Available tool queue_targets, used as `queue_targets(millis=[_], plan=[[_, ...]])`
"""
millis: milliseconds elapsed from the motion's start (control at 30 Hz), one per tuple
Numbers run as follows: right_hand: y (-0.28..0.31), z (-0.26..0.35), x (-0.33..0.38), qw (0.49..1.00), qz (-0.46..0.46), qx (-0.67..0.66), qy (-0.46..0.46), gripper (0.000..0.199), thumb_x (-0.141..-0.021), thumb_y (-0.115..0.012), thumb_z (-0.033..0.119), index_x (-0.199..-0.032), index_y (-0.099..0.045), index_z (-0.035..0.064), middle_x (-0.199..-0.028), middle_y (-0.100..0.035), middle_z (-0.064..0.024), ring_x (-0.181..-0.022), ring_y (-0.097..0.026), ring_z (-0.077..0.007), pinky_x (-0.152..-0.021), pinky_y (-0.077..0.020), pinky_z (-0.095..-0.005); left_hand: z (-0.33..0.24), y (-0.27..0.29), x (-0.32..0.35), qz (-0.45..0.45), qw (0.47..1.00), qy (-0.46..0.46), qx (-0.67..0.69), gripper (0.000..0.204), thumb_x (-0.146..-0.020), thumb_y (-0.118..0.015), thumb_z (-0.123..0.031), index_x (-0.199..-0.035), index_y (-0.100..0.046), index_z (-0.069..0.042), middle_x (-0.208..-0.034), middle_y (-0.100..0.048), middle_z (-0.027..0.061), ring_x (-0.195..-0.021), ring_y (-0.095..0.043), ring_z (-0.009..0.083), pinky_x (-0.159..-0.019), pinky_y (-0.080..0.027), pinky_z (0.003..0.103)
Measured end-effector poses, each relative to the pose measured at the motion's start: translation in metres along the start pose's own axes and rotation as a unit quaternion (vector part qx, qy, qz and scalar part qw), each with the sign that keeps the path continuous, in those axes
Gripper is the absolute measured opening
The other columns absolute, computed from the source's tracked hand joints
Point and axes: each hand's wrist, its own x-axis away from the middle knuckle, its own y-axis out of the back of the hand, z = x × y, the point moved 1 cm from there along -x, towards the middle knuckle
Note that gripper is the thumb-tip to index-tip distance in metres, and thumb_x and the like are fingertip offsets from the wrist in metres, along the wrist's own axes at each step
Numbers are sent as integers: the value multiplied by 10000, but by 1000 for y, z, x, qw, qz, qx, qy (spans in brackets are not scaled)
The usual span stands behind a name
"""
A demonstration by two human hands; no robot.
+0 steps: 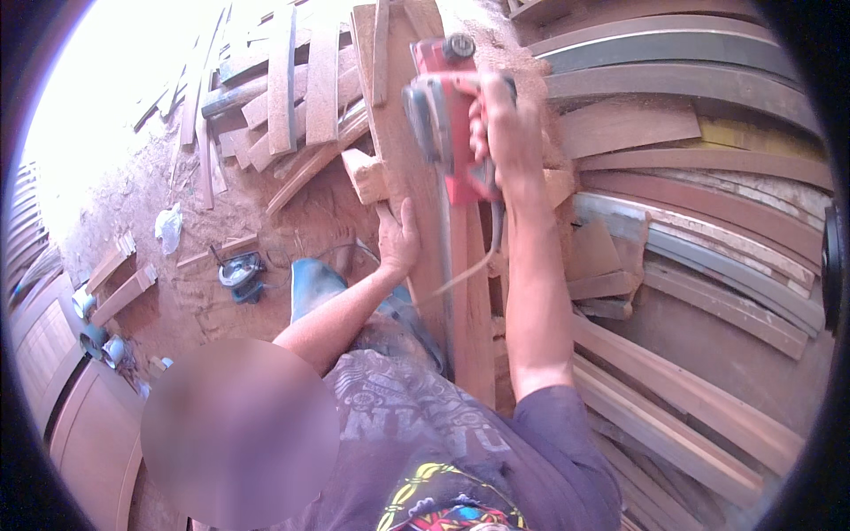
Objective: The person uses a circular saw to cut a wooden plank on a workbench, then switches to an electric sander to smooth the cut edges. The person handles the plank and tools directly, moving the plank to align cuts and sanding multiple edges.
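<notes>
Right hand: we see our right hand (pixel 506 124) wrapped tight around the handle of a red power planer (pixel 447 115), fingers closed over the grip at the upper middle of the view.
Left hand: our left hand (pixel 397 239) is clamped on the near edge of a long reddish plank (pixel 460 292), thumb on top and fingers curled under it.
Planer: it sits on the upper part of the plank, its grey side housing facing left, and a pale cord (pixel 469 270) trails down from it along the board.
Plank: it runs from our body up and away through the middle of the picture, lying over a small wooden block (pixel 365 175) to its left.
Packages and labels: the only wrapper-like thing we find is a crumpled whitish bag (pixel 168 226) on the dirt floor at left; no sign shows on it that we can make out.
Containers: low at the far left stand what may be a few small pale tins (pixel 97 341), too bent by the lens for us to tell their contents.
Other tool: a dark handheld power tool (pixel 241 273) lies on the ground left of our forearm.
Surroundings: curved timber strips (pixel 699 80) are stacked to the right, and loose offcut boards (pixel 283 97) are heaped at upper left.
</notes>
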Motion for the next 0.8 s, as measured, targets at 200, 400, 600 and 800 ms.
queue_targets(millis=[200, 400, 600, 800], plan=[[-16, 31, -83, 995, 18, -20, 97, 616, -1066, -585, 590, -1138, -740, -1, -679, -508, 32, -504, -474, -70, -441, -397, -250, 3, -2, -1, -6, 998, 41, -37, 847, -1082, -453, -632, -1607, -287, 12, -1413, -576, 398, -1320, -543, 587, -1087, -448, 567], [27, -19, 19, 987, -14, -109, 115, 727, -1052, -505, 719, -1073, -644, 6, -656, -486, 18, -544, -449, -92, -537, -376, -271, -2, -1, -4, 12, 998, 53, -40, 894, -1056, -475, -654, -1632, -260, -5, -1443, -563, 384, -1316, -542, 579, -1078, -454, 586], [100, -106, 211, 992, -95, -86, 20, 762, -1075, -443, 715, -1054, -649, -18, -631, -501, -1, -493, -463, -100, -490, -397, -277, -10, 3, -4, 8, 998, 50, -48, 937, -1037, -448, -711, -1619, -278, 2, -1401, -587, 398, -1278, -572, 588, -1081, -456, 589], [153, -182, 399, 969, -208, -68, -117, 645, -1107, -486, 612, -1063, -668, -6, -652, -524, 8, -525, -487, -81, -495, -400, -249, -8, 10, -21, 59, 989, 71, -119, 1050, -1001, -409, -797, -1599, -296, 59, -1505, -500, 416, -1416, -498, 548, -1202, -391, 550]])
